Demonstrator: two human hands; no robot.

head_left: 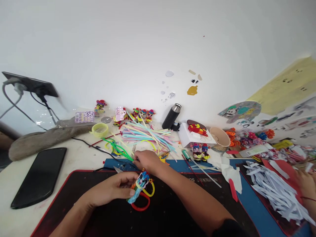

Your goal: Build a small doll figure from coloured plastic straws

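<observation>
My left hand is closed around a small blue doll that looks made of fuzzy wire, with a painted-looking face. Beneath this hand and the doll lie scissors with one red and one yellow handle loop; a blade tip shows on the hand's far side. My right hand reaches across beyond the doll, fingers pinched at the ends of green pipe cleaners. Whatever is between those fingertips is hidden. Just right of it lies a small orange-yellow piece.
Pastel strips are heaped at the back. On the left are a phone and a yellow tape roll. A black flask and white box stand by the wall. At right, another person's hand is beside white paper strips.
</observation>
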